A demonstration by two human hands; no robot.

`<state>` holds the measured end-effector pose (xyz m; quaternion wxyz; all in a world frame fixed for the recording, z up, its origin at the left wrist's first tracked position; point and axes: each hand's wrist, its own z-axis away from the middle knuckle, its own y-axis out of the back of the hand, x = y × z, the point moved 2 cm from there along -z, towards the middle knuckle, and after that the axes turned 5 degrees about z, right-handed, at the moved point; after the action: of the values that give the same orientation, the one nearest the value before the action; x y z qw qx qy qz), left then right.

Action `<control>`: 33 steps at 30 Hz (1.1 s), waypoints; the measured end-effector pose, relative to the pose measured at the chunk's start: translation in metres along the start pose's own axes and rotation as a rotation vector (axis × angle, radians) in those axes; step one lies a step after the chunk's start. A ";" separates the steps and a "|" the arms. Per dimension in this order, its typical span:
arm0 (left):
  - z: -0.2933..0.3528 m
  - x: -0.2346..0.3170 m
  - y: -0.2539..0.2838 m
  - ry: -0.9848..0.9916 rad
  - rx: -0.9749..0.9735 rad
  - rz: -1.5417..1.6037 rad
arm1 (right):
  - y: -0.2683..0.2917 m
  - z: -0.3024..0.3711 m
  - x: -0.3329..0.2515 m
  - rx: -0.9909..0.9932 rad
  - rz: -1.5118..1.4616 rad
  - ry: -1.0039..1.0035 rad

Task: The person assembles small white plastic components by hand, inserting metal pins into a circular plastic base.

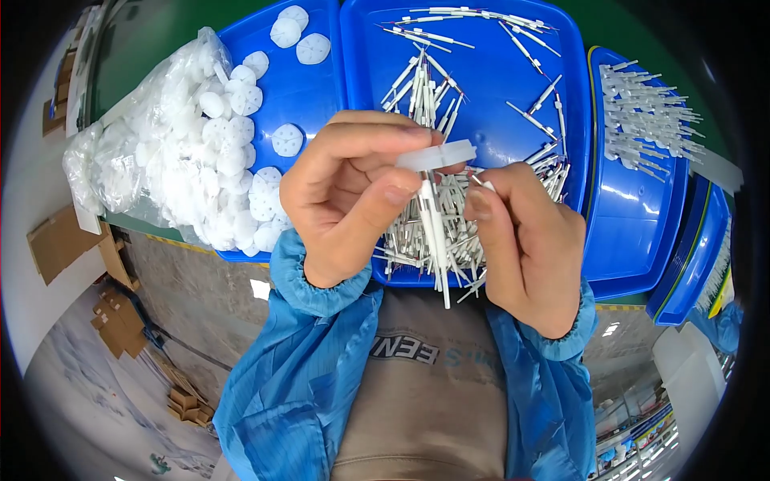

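My left hand (341,188) pinches a translucent white plastic disc (449,155) by its rim, thumb in front and fingers behind. Several slim white rods (435,236) hang down from the disc, side by side. To the right of it, my right hand (533,240) is closed in a pinch on a thin white rod, whose short end (482,183) shows between thumb and forefinger; the rest is hidden. Both hands are over a blue tray (481,88) with a heap of loose white rods with thin metal-like tips (417,232).
At the left, a blue tray (321,88) holds many perforated white discs (265,192), spilling from a clear plastic bag (120,152). Another blue tray (630,240) on the right bears disc-and-rod pieces (646,116). Farther right stands one more blue tray (682,272). Cardboard boxes (120,325) lie at the lower left.
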<state>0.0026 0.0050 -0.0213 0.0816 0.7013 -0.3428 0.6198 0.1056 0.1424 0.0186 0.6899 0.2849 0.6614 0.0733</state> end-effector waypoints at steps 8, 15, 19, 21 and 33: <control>-0.001 0.005 0.007 -0.021 -0.092 0.085 | -0.010 -0.001 -0.006 0.150 0.223 0.178; -0.005 0.011 0.007 -0.134 -0.194 -0.092 | -0.006 0.001 -0.007 0.064 0.103 0.020; -0.004 0.006 0.011 -0.172 -0.167 -0.073 | -0.007 0.003 -0.009 -0.004 0.149 0.038; -0.003 0.004 0.013 -0.169 -0.181 -0.067 | -0.007 0.003 -0.007 0.025 0.130 0.041; -0.006 0.007 0.013 -0.135 -0.183 0.016 | -0.012 -0.001 0.005 -0.071 -0.135 0.077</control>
<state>-0.0094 -0.0040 -0.0176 0.1169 0.7282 -0.4081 0.5381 0.1021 0.1356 0.0083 0.6771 0.2119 0.7021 0.0609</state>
